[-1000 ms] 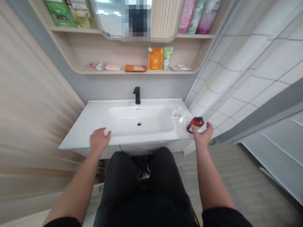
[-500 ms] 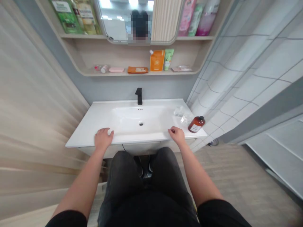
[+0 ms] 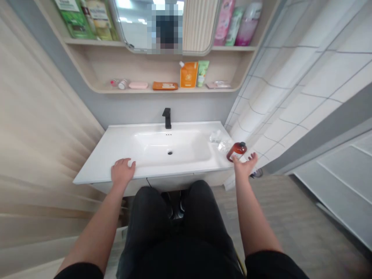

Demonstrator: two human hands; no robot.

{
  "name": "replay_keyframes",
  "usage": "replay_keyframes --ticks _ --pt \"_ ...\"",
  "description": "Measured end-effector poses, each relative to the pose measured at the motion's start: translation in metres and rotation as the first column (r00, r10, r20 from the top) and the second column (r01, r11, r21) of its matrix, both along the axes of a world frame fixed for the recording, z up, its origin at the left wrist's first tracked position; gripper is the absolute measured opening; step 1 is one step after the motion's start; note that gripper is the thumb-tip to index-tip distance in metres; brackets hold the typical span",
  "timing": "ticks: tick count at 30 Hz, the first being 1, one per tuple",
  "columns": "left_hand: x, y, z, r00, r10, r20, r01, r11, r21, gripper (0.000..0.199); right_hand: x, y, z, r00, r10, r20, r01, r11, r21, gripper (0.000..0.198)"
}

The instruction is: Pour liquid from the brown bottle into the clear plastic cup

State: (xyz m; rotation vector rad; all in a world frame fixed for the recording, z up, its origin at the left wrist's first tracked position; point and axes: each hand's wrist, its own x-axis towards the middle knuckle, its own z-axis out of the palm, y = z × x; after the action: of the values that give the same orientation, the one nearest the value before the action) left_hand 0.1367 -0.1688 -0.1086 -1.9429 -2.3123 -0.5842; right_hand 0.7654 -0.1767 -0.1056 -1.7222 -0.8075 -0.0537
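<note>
An amber bottle (image 3: 236, 150) with a black cap and a white label stands at the right end of the white sink counter (image 3: 100, 155). Just in front of it is my right hand (image 3: 245, 164), fingers spread, the thumb overlapping the label; whether it touches the bottle I cannot tell. My left hand (image 3: 122, 170) rests on the counter's front edge at the left, fingers loosely out, with nothing in it. Two clear crumpled-looking items (image 3: 223, 145) lie left of the bottle.
A black faucet (image 3: 167, 118) rises behind the basin (image 3: 171, 162). Above is a shelf (image 3: 130, 91) with an orange pouch (image 3: 188, 74), a green tube (image 3: 202, 73) and a pink bar (image 3: 138, 85). A curtain (image 3: 43, 116) hangs at left, a tiled wall (image 3: 290, 100) at right.
My right hand has moved right from the counter's front edge to the amber bottle, and its curled fingers have spread. My left hand stays on the counter. The view has shifted slightly.
</note>
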Motion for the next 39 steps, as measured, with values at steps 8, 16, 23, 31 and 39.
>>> replay_keyframes --ticks 8,16,23,31,39 --pt "-0.003 -0.001 0.004 1.0 0.013 0.015 -0.012 1.0 -0.018 0.052 -0.036 -0.002 0.006 0.984 0.1 -0.149 -0.099 0.995 0.016 0.094" --pt "0.102 -0.031 0.039 0.713 -0.468 0.522 0.385 0.884 0.266 0.049 -0.185 -0.041 0.01 0.607 0.793 -0.04 -0.794 0.606 -0.038 0.093" --pt "0.17 -0.066 0.099 0.428 -0.689 0.585 0.602 0.7 0.383 0.044 -0.25 -0.063 0.051 0.256 0.967 0.001 -0.96 0.255 -0.113 0.08" --pt "0.14 -0.043 0.06 0.567 -0.659 0.494 0.623 0.736 0.266 0.052 -0.149 -0.031 0.026 0.606 0.788 0.107 -0.781 0.615 -0.106 0.08" --pt "0.019 0.008 -0.002 0.959 -0.215 0.185 0.21 0.977 0.049 0.052 0.013 0.0 0.004 0.955 0.28 -0.094 -0.292 0.944 -0.151 0.089"
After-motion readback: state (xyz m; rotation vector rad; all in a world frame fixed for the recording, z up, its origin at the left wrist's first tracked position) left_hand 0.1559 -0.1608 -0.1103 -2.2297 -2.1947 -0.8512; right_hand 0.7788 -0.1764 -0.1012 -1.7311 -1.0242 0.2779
